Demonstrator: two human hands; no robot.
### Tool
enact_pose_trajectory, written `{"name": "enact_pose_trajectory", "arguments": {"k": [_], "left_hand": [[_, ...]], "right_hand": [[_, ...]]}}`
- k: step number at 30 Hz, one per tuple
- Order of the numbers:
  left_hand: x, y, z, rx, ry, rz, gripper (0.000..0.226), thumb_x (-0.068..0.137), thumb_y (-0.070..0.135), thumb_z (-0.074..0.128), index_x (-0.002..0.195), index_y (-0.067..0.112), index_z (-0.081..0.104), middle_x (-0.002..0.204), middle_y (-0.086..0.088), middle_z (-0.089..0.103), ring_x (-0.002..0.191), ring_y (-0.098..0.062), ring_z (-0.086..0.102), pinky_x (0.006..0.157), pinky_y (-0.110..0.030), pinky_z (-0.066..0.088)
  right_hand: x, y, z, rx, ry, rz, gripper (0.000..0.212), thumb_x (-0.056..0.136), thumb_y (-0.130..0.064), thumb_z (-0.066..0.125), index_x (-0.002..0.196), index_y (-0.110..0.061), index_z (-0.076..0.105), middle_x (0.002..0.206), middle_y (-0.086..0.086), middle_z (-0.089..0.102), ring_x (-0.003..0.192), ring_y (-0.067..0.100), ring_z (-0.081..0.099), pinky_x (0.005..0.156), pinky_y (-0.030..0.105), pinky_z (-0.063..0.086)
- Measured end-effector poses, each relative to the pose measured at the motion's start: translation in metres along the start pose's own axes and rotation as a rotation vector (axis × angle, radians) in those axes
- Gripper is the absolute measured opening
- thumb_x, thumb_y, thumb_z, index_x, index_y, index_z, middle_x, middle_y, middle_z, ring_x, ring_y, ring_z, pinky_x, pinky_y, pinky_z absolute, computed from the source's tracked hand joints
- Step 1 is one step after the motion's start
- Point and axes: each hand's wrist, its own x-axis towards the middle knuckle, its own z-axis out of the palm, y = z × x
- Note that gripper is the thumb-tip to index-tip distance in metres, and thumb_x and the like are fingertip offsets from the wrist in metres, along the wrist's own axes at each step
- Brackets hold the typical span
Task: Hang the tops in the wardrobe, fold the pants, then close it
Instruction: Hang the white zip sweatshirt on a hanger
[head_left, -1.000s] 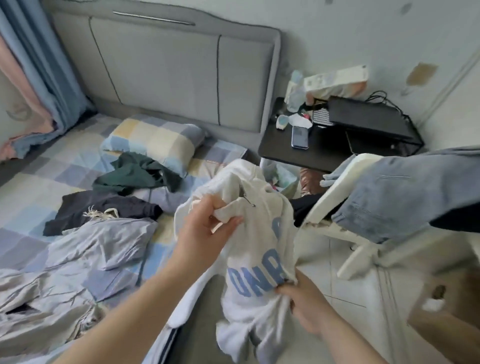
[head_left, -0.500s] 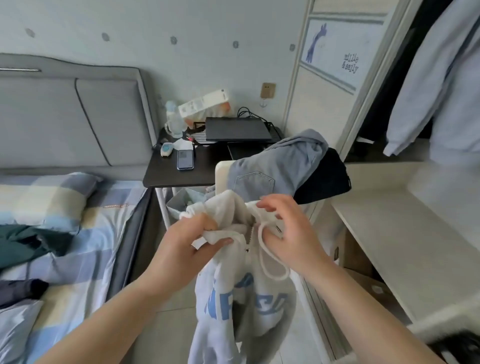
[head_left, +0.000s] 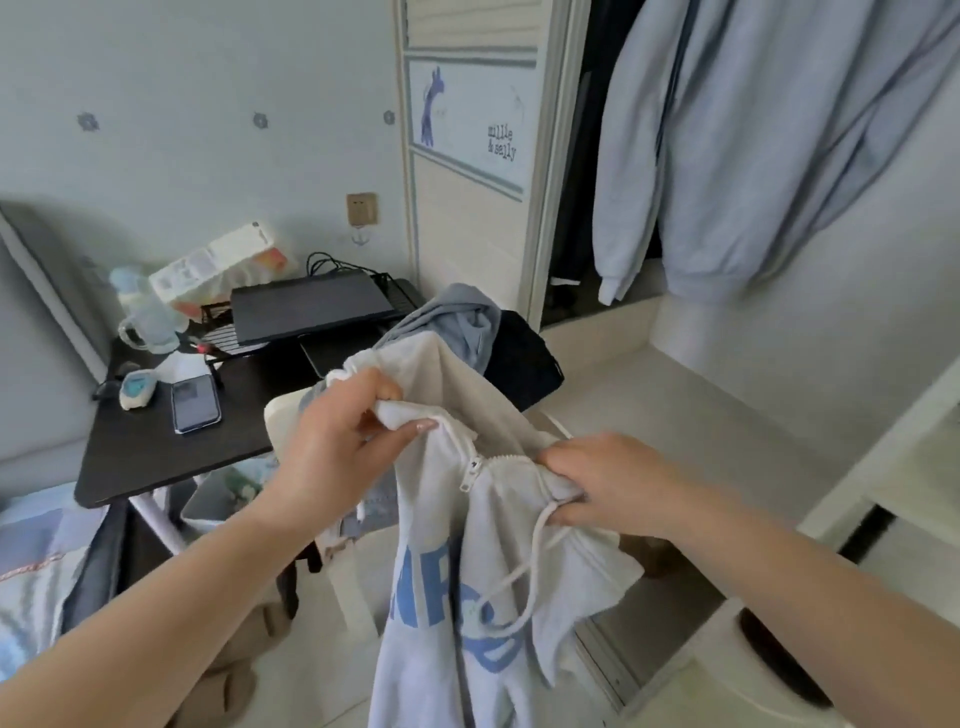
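One pale blue top (head_left: 737, 156) already hangs in the open wardrobe (head_left: 571, 171); both hands' curled fingers, left (head_left: 332, 441) and right (head_left: 597, 478), grip a white zip hoodie (head_left: 498, 597), seemingly hangerless, pants (head_left: 457, 322) unfolded.

1. Soft, even daylight fills the room; shadows are faint.
2. Wide-angle distortion bends the wardrobe door (head_left: 470, 156) and walls near the frame edges.
3. Slight overall blur softens details.
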Motion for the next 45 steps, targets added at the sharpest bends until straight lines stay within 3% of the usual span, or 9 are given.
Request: {"name": "enact_pose_trajectory", "arguments": {"k": [5,9,13,17,20,25,33,38,45], "left_hand": [[0.073,-0.042,0.019,-0.129,-0.037,0.023,0.019,0.073,0.048,0.066,0.073,0.052,0.047,0.059,0.019,0.049,0.047,0.000,0.039,0.046,-0.008,0.029],[0.146,-0.072,0.021,-0.104,-0.141,0.160,0.031,0.065,0.071,0.064,0.074,0.048,0.047,0.059,0.009,0.051,0.051,-0.003,0.043,0.047,-0.009,0.031],[0.226,-0.094,0.030,-0.026,-0.396,0.327,0.045,0.059,0.087,0.050,0.082,0.049,0.044,0.062,0.011,0.047,0.068,0.005,0.048,0.057,-0.008,0.035],[0.289,-0.095,0.047,0.098,-0.512,0.373,0.036,0.073,0.065,0.061,0.090,0.039,0.043,0.073,0.010,0.052,0.076,0.000,0.049,0.062,-0.014,0.035],[0.333,-0.085,0.062,0.167,-0.527,0.454,0.028,0.080,0.071,0.037,0.084,0.043,0.042,0.074,0.012,0.052,0.075,0.001,0.051,0.060,-0.014,0.036],[0.392,-0.055,0.090,-0.416,-0.569,0.124,0.015,0.093,0.024,0.058,0.084,0.021,0.070,0.079,-0.003,0.065,0.069,-0.010,0.065,0.056,-0.020,0.053],[0.453,-0.012,0.148,-1.336,-0.631,-0.434,0.027,0.095,0.017,0.052,0.113,0.001,0.063,0.109,-0.017,0.070,0.098,-0.023,0.068,0.076,-0.032,0.059],[0.514,0.040,0.183,-1.472,-0.448,-0.428,0.025,0.096,0.015,0.052,0.111,-0.003,0.061,0.103,-0.020,0.070,0.091,-0.025,0.069,0.072,-0.033,0.059],[0.583,0.091,0.206,-1.426,-0.313,-0.204,0.025,0.098,0.020,0.049,0.113,0.003,0.060,0.085,-0.009,0.069,0.065,-0.009,0.069,0.058,-0.021,0.058]], "right_hand": [[0.012,0.046,-0.039,-0.206,0.407,0.137,0.028,0.087,-0.039,0.046,0.091,-0.018,0.065,0.087,-0.002,0.056,0.061,0.021,0.058,0.044,0.024,0.035],[0.021,0.065,-0.098,-0.437,0.597,0.266,0.004,0.075,-0.023,0.062,0.079,-0.021,0.063,0.076,-0.004,0.055,0.060,0.016,0.056,0.039,0.022,0.034],[0.028,0.091,-0.159,-0.602,0.614,0.421,0.030,0.062,-0.007,0.078,0.083,-0.022,0.063,0.079,-0.003,0.057,0.065,0.018,0.057,0.042,0.016,0.019],[0.034,0.109,-0.199,-0.700,0.554,0.491,0.027,0.070,-0.008,0.073,0.091,-0.020,0.062,0.086,-0.001,0.058,0.064,0.020,0.056,0.040,0.027,0.040],[0.036,0.126,-0.227,-0.724,0.519,0.588,0.023,0.076,-0.007,0.068,0.093,-0.019,0.060,0.086,0.000,0.056,0.065,0.024,0.058,0.046,0.034,0.047],[0.041,0.160,-0.279,-0.761,0.375,0.811,0.020,0.094,-0.022,0.041,0.110,-0.030,0.050,0.104,-0.007,0.051,0.092,0.016,0.056,0.062,0.029,0.036],[0.057,0.235,-0.339,-0.683,0.386,0.936,0.011,0.092,-0.027,0.046,0.101,-0.026,0.054,0.092,-0.007,0.051,0.085,0.018,0.050,0.068,0.030,0.037],[0.049,0.289,-0.404,-0.240,0.514,0.888,0.021,0.081,-0.021,0.069,0.102,-0.021,0.066,0.091,-0.007,0.062,0.082,0.010,0.055,0.069,0.019,0.042],[0.080,0.354,-0.486,-0.070,1.096,0.774,0.037,0.088,-0.031,0.064,0.121,-0.015,0.060,0.112,0.002,0.063,0.101,0.020,0.059,0.077,0.021,0.042]]}}
